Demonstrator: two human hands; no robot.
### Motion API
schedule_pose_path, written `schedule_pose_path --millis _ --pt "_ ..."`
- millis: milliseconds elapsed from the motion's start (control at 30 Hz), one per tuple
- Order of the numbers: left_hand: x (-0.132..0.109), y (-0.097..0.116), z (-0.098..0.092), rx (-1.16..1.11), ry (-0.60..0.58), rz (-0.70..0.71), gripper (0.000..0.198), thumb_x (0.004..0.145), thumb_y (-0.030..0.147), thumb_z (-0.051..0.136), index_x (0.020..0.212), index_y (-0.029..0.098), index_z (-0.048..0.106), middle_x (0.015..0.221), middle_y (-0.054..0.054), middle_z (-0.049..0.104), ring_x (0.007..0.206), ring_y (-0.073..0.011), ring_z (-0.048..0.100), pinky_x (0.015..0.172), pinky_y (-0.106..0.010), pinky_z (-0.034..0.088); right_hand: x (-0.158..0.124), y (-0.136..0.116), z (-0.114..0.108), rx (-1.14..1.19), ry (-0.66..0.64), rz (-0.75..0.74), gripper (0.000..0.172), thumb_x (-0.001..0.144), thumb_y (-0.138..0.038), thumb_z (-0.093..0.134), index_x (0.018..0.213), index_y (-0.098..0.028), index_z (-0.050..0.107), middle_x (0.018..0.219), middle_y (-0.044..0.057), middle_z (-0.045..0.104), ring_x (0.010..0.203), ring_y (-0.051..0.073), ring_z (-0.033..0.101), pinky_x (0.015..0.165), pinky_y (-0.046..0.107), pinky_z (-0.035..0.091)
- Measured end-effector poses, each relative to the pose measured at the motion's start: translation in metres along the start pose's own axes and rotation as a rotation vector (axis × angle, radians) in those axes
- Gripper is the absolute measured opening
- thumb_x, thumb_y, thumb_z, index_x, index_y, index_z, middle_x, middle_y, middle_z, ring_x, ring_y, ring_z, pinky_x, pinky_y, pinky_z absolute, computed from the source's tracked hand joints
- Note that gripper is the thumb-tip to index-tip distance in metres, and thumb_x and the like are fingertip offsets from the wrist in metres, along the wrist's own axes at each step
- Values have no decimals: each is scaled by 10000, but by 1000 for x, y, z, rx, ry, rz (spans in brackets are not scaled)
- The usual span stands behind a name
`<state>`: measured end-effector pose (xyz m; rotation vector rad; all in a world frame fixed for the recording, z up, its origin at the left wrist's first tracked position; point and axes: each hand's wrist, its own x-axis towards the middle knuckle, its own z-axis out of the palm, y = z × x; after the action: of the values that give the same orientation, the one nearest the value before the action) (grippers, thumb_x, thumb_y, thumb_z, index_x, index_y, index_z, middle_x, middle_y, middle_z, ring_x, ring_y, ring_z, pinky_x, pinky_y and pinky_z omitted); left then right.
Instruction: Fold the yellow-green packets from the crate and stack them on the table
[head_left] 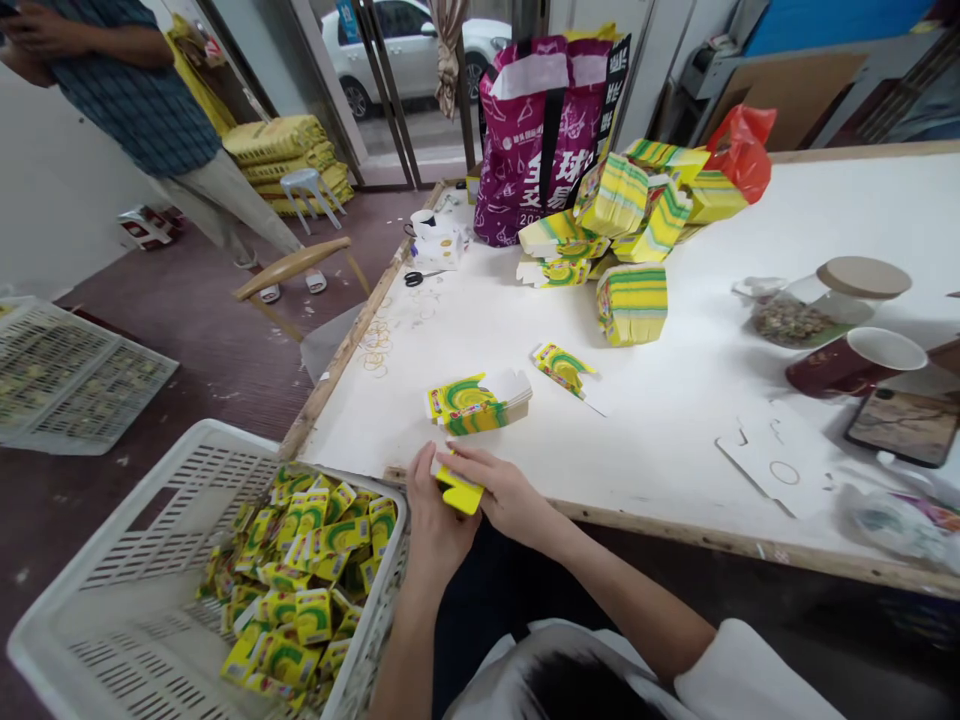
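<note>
On the white bench [675, 440], a stack of flat cartons [478, 402] lies just beyond the hands. The plastic crate [112, 560] of folded boxes sits lower left. At the near edge, the left hand [431, 520] and right hand [510, 495] together grip a small yellow box [459, 492], which lies crosswise. The left hand is nearer the crate.

a dark reddish-brown floor [217, 340] fills the left of the frame. a white-topped table [825, 210] with a bare wooden edge runs from the centre to the right. a wooden chair [292, 270] stands by its left edge. at upper centre a glass door [390, 90] with metal frames lets in daylight, and a white car [409, 40] is parked outside. stacked yellow sacks [281, 150] and a white plastic stool [307, 185] stand beside the door. a white wall [52, 200] closes the upper left.
</note>
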<state>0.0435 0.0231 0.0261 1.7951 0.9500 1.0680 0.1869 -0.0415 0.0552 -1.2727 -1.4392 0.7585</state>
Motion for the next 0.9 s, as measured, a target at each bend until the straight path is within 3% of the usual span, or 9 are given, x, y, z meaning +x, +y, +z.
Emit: schedule_pose_path --millis 100,233,367,433,500,567,633,733,900 --pt "3 2 -8 180 -127 24 617 669 214 795 1251 208 592 1195 -130 656 1122 -302 619 1004 -465 466 1 6 -7 -58 34 -14 580 932 -74 457 1491 -230 460 1557 139 426 1469 237 371 1176 456 359" --pt "9 10 -25 154 -206 -27 581 640 266 836 1187 208 652 1084 -112 716 966 -274 681 910 -405 522 3 8 -23 -157 -159 -8 427 950 -162 539 1372 -194 596 1588 167 361 1473 268 362 1142 427 402" --pt "15 19 -32 108 -311 -92 576 579 243 872 1129 227 703 1042 -97 735 925 -274 690 893 -399 530 6 -1 -38 -170 -279 5 236 891 -209 668 1117 -205 739 1502 160 479 1427 289 433 1124 437 409" --pt "14 21 -29 94 -301 -102 578 579 240 872 1132 232 704 1051 -98 732 947 -280 685 907 -410 524 7 -5 -36 -134 -228 14 194 828 -176 723 1019 -195 748 1420 160 551 1404 300 457 1105 451 418" --pt "11 20 -24 71 -274 -108 582 587 249 873 1140 224 694 1052 -99 726 962 -275 681 911 -401 524 7 -5 -29 -68 -117 16 310 791 -155 736 1098 -185 705 1393 164 562 1396 295 458 1101 455 416" --pt "7 15 -21 -50 -131 -135 600 605 275 879 1160 221 659 1054 -91 714 939 -246 682 876 -364 537 9 1 -22 19 -18 24 596 795 -211 745 1355 -199 541 1466 173 489 1357 279 491 1065 442 452" --pt "5 10 -22 -283 166 -132 587 664 380 855 1180 245 610 1131 -76 684 948 -216 673 853 -333 544 16 10 -21 20 82 44 785 810 -304 748 1489 -224 363 1493 179 447 1277 269 546 1000 431 499" --pt "6 2 -28 -638 584 -136 473 787 639 673 1097 290 597 1292 -50 595 1130 -219 615 968 -362 516 37 24 -32 -303 261 132 536 882 -304 669 1380 -194 504 1339 167 556 1202 283 550 1003 461 475" --pt "5 -1 -25 -789 641 -361 512 792 652 666 1121 270 576 1247 -75 577 1185 -236 589 1018 -426 487 71 43 -46 -774 246 393 211 873 -213 667 1055 -107 675 1141 214 608 1115 342 511 965 482 426"
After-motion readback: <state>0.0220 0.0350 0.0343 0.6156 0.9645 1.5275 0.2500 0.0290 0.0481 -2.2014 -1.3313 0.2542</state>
